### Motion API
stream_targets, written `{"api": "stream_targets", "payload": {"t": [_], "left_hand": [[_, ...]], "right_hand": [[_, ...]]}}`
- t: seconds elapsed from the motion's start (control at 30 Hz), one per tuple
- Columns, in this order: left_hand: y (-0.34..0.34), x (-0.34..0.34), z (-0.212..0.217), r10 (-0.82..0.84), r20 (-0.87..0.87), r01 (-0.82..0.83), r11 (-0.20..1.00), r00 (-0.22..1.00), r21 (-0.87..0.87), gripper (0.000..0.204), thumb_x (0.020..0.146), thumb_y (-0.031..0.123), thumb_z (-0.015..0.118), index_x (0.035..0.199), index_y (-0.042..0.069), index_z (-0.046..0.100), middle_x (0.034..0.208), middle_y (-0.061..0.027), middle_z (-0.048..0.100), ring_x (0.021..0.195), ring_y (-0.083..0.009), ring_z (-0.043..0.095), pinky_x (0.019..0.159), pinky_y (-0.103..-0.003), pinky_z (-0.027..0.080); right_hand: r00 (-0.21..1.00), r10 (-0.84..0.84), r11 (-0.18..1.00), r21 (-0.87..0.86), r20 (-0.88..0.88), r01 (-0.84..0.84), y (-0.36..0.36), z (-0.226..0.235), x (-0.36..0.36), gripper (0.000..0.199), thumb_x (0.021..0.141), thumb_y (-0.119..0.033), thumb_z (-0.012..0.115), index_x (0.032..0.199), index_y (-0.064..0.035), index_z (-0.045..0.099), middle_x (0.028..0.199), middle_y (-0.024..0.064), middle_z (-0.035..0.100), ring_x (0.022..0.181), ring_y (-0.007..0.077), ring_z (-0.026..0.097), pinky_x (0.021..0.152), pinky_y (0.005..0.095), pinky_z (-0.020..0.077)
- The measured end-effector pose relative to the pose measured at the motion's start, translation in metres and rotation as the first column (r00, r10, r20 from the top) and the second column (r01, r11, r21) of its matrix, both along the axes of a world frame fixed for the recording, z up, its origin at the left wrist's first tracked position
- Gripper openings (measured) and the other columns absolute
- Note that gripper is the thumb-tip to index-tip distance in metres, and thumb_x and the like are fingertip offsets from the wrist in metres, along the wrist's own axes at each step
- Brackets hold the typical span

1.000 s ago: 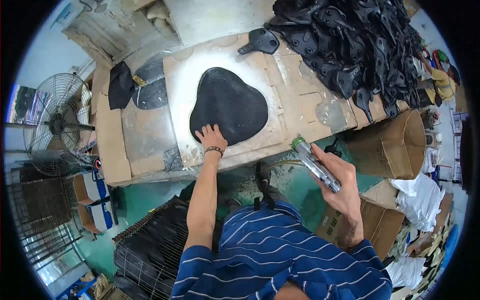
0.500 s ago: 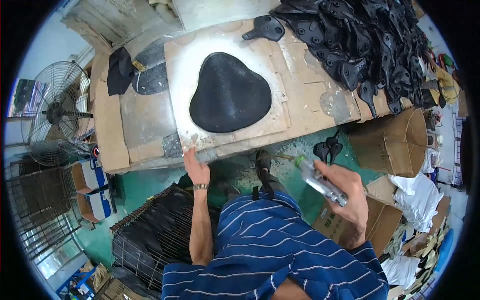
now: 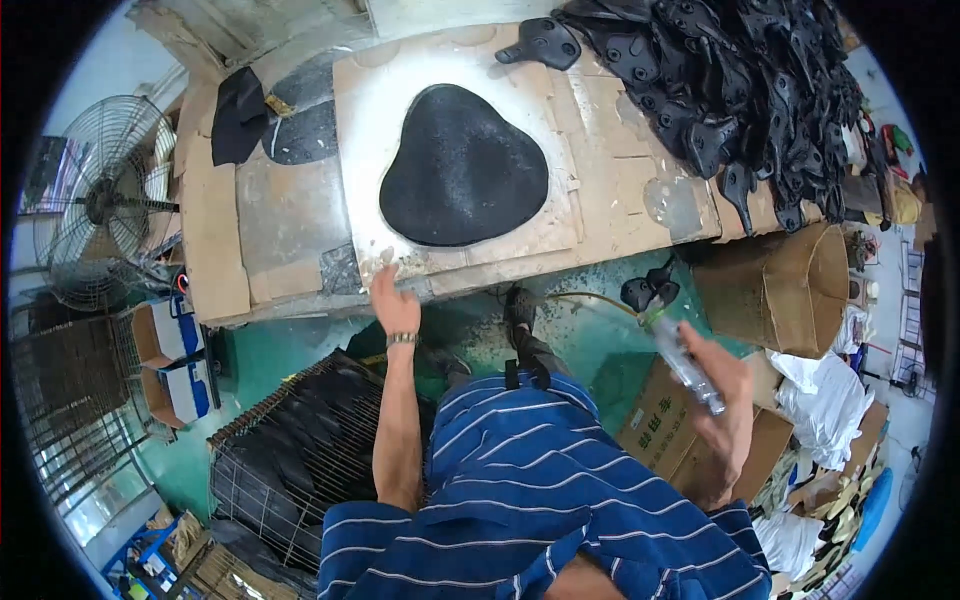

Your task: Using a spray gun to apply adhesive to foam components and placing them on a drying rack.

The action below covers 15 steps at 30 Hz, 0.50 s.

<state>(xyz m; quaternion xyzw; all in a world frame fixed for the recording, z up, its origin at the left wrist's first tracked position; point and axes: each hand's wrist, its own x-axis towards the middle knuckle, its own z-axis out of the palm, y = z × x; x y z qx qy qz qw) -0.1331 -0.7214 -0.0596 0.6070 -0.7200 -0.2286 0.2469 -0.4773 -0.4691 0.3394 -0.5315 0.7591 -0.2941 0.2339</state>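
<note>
Spanning the upper middle of the view, the cardboard-covered workbench point(image 3: 620, 190) carries a pale board point(image 3: 360, 130), and on that board lies the black heart-shaped pad point(image 3: 462, 165), flat and alone. A heap of black moulded parts point(image 3: 740, 90) fills the bench's right end, well apart from the pad. A standing fan point(image 3: 105, 200) is off to the left, and a wire crate point(image 3: 290, 460) sits on the floor by the person's left leg.

The left hand point(image 3: 395, 305) is open, fingers spread, at the board's near edge; whether it touches is hard to tell. It holds nothing. The right hand point(image 3: 722, 410), low beside the hip, is closed round a slim spray tool point(image 3: 685, 362) fed by a thin hose.

This looks like a pause between coating passes. Any next pass would need the tool raised over the pad and the left hand clear.
</note>
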Motion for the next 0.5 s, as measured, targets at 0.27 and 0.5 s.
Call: {"api": "stream_targets", "payload": {"t": [0.27, 0.5], "left_hand": [[-0.077, -0.060, -0.003, 0.163, 0.234, -0.151, 0.986, 0.959, -0.069, 0.045, 0.085, 0.017, 0.078, 0.129, 0.011, 0.072, 0.142, -0.0173, 0.059, 0.136, -0.0377, 0.051, 0.114, -0.050, 0.042], [-0.084, -0.091, 0.026, 0.057, 0.341, -0.053, 0.998, 0.938, -0.021, 0.035, 0.081, 0.020, 0.083, 0.115, 0.014, 0.076, 0.137, -0.0125, 0.057, 0.134, -0.0341, 0.049, 0.110, -0.051, 0.042]], "right_hand": [[0.987, -0.142, 0.989, 0.061, 0.074, 0.137, -0.004, -0.011, 0.019, 0.074, 0.061, 0.010, 0.065, 0.135, 0.0036, 0.067, 0.093, 0.0213, 0.070, 0.082, 0.0355, 0.069, 0.079, 0.0349, 0.0538], [0.970, -0.222, 0.974, -0.015, 0.103, 0.225, 0.018, -0.010, 0.001, 0.060, 0.076, 0.007, 0.075, 0.135, 0.0015, 0.068, 0.095, 0.0190, 0.071, 0.083, 0.0315, 0.071, 0.078, 0.0329, 0.0536]]}}
